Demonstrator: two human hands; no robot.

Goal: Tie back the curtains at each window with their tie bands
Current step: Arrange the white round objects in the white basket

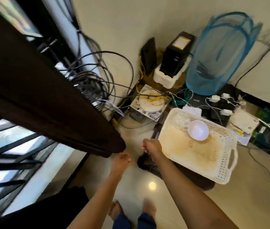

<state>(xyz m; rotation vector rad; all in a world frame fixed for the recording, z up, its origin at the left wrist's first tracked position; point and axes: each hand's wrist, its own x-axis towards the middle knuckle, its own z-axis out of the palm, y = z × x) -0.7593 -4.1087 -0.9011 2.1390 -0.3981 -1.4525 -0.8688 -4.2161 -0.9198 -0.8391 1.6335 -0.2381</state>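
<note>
The dark brown curtain [44,90] hangs in a bunch from the upper left down to the middle, in front of the window [6,146] with its dark bars. The left hand [121,160] is just below the curtain's lower end, its fingers curled. The picture is blurred, so I cannot tell if it grasps the cloth. The right hand [150,147] is near it, drawn into a fist, and I cannot tell if something is inside. Just beside this hand a white basket [192,154] holds a white bowl [198,132]. Behind are grey cables [97,76] and a blue mesh hamper [220,55]. Two bare feet stand on the pale floor [139,177].
</note>
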